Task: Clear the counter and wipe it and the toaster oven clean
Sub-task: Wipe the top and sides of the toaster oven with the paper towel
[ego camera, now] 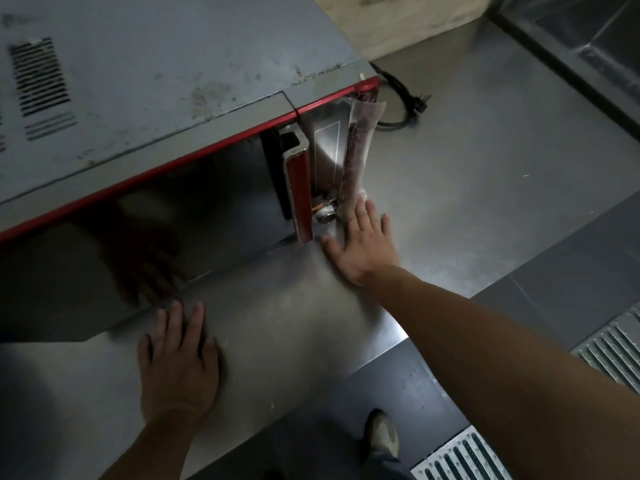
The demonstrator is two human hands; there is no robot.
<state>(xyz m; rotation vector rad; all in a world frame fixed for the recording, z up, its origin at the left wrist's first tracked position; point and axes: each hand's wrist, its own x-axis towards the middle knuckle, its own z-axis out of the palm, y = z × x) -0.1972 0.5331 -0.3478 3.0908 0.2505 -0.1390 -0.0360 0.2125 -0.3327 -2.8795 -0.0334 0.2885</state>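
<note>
Both hands flat on counter (485, 161) | cord (401, 98) behind toaster oven (156, 98)

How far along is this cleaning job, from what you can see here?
Done: the steel counter looks mostly cleared; only a black power cord lies behind the oven. In hand: the right hand presses flat by the oven's control panel, apparently on a whitish cloth, mostly hidden; the left hand rests flat on the counter. Left: the toaster oven top shows smudges and grime.
</note>
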